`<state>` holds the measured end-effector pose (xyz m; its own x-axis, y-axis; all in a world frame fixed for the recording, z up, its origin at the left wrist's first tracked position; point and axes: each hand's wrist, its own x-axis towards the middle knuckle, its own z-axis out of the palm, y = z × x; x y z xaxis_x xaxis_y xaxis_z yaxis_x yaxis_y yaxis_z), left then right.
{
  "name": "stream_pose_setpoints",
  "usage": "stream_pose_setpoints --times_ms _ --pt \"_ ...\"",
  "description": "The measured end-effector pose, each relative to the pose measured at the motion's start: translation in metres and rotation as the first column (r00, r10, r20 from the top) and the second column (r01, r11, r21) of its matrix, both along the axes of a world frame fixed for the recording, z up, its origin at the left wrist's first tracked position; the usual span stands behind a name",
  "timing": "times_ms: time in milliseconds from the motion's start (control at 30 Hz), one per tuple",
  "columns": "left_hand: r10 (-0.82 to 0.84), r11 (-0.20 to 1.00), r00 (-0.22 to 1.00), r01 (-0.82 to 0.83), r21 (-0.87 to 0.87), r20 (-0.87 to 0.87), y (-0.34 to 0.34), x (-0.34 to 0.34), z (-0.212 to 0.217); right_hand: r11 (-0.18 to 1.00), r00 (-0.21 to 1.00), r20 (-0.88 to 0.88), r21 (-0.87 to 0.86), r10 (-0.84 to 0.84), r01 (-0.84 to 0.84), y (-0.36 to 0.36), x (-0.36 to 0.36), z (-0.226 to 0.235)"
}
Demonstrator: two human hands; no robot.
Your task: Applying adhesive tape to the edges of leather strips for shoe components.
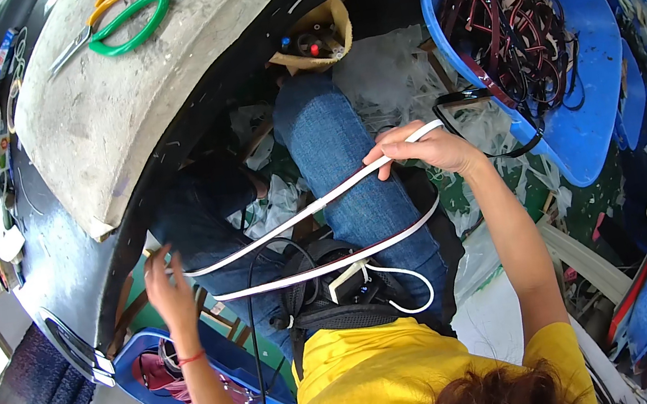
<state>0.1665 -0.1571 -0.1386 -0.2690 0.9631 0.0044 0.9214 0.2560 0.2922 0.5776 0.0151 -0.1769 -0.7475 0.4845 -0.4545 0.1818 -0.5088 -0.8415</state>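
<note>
Watching remotely, I judge this midway: white strap looped above the jeans, not yet set down, right hand pinching it, left hand loosely curled, its hold unclear.

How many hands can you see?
2: the right hand, pinching the white strip, and the left hand, beside the strip's left side.
</note>
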Motion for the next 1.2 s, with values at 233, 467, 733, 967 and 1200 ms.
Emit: stream_pose_setpoints --times_ms 233,467,733,967,1200 --pt "-0.178 0.913 0.724 0.374 -0.162 0.667 0.101 0.168 0.016 0.998 0.998 0.046 -0.045 -0.033 0.035 -0.003 -0.004 -0.004" --pt "-0.185 0.859 0.719 0.449 -0.245 0.67 0.092 0.124 0.007 0.973 0.988 -0.082 -0.202 -0.134 0.115 -0.003 0.017 -0.022" --pt "-0.1 0.919 0.84 0.284 -0.274 0.534 0.035 0.043 0.019 0.975 0.987 -0.121 -0.208 -0.106 0.079 -0.004 0.016 -0.025" --pt "0.175 0.944 0.984 -0.174 -0.28 -0.02 -0.079 -0.117 -0.002 0.986 0.993 -0.079 -0.145 -0.093 0.081 -0.005 0.013 -0.019" --pt "-0.116 0.993 0.991 0.118 0.017 -0.071 0.025 0.031 0.009 0.969 0.986 -0.006 -0.189 -0.164 0.16 -0.008 0.009 -0.013"
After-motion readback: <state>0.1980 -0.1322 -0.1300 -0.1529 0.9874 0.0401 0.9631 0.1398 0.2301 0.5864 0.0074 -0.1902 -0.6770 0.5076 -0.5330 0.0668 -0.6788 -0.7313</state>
